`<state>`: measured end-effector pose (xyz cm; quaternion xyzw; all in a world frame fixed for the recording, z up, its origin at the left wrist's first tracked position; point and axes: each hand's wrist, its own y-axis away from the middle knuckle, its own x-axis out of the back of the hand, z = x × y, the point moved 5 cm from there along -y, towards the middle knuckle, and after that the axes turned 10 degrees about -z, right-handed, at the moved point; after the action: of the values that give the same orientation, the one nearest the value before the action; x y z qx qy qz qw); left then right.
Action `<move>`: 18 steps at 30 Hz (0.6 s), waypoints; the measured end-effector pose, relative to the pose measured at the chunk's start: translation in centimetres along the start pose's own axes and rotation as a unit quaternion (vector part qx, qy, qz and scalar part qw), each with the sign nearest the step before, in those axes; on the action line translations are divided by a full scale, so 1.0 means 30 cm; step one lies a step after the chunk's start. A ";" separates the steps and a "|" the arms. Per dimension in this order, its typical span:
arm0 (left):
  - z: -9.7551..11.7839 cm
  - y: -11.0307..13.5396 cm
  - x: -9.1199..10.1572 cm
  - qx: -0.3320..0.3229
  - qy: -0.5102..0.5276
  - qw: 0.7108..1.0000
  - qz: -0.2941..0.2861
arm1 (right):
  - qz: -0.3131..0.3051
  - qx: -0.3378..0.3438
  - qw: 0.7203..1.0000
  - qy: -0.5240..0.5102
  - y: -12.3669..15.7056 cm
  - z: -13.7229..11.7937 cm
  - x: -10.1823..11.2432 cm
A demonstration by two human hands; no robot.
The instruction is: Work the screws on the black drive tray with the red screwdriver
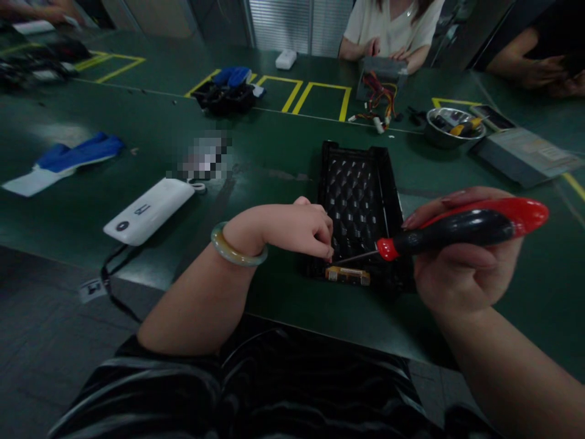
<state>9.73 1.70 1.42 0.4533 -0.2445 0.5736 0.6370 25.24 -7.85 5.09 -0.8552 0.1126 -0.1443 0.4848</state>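
Observation:
My right hand [466, 268] is wrapped round a screwdriver [457, 230] with a red and black handle. Its thin shaft points left, and the tip is close to the fingertips of my left hand [304, 230]. Those fingers are curled down and pressed together at the near left corner of a black plastic panel [361, 189]; whatever they pinch is hidden. A small circuit board [348, 275], tan with a row of pale contacts, lies along the near edge of the panel, just below the screwdriver tip. The panel's inner face has a raised, patterned grid.
To my left lie a white power bank [150, 210] and a blue and white glove [77, 155]. A metal bowl [452, 140] of tools and a grey metal box [525, 155] are at the right. Across the table a person handles a power supply [379, 76] with loose cables.

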 end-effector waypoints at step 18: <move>0.009 0.001 0.007 0.000 -0.001 1.000 0.005 | 0.002 -0.016 1.000 0.023 0.001 -0.013 0.013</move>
<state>9.80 1.57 1.71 0.4524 -0.2474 0.5764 0.6340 25.46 -8.32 5.31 -0.8593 0.1278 -0.1610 0.4684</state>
